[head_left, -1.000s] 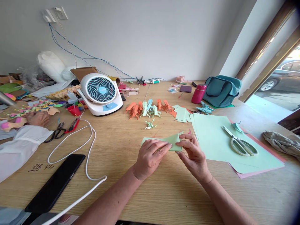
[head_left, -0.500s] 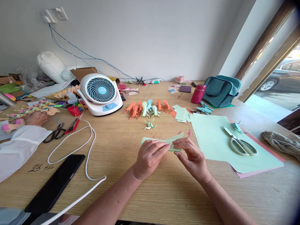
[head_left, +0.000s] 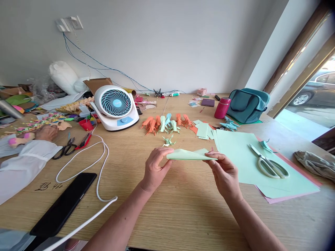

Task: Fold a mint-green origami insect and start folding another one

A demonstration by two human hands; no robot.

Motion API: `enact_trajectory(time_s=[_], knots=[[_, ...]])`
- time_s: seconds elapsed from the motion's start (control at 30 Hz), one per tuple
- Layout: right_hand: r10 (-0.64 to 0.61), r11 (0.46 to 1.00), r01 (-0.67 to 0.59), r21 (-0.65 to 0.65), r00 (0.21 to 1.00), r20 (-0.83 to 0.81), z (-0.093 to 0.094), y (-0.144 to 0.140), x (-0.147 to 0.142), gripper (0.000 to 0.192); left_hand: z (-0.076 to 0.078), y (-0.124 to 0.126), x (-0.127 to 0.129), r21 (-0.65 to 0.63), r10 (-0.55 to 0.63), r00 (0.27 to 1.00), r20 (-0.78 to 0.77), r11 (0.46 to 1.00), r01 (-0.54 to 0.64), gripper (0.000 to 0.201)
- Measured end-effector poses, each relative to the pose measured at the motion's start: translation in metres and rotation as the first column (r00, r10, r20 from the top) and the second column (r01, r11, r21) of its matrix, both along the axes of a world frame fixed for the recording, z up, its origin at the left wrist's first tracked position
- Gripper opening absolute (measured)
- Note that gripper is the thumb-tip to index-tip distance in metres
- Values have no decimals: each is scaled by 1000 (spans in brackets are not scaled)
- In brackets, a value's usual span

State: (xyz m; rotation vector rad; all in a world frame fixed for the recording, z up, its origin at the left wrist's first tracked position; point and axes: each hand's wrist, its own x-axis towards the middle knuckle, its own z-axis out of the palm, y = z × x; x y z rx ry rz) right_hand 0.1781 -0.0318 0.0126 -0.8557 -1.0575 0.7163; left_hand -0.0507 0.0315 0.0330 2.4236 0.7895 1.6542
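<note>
A folded light green paper is held level above the wooden table between both hands. My left hand pinches its left end with thumb and fingertips. My right hand grips its right end. Just beyond the paper lies a small green origami crane, and farther back a row of orange, green and blue folded cranes.
Green sheets with scissors lie at right, over a pink sheet. A white fan, white cable, black phone, black scissors, pink bottle and teal bag stand around. Another person's sleeve rests at left.
The paper was pressed flat on the table under both hands; now it is lifted and held by its two ends, with my hands spread apart.
</note>
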Motion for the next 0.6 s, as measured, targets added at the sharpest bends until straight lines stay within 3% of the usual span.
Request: enact_trajectory(time_s=[0.17, 0.3, 0.47, 0.6], knots=[[89, 987, -122, -108, 958, -274, -1, 2, 1, 10, 0, -2, 1, -147, -149, 977, 154, 974, 172, 40], [121, 966, -197, -166, 916, -383, 0, 3, 0, 13, 1, -7, 2, -162, -279, 932, 231, 934, 319, 45], [134, 955, -234, -184, 891, -434, -1, 4, -2, 16, 8, -10, 0, -146, -316, 923, 221, 925, 351, 39], [116, 954, -223, -200, 891, -439, -2, 4, -2, 18, 16, -10, -2, -64, -255, 956, 148, 962, 267, 31]])
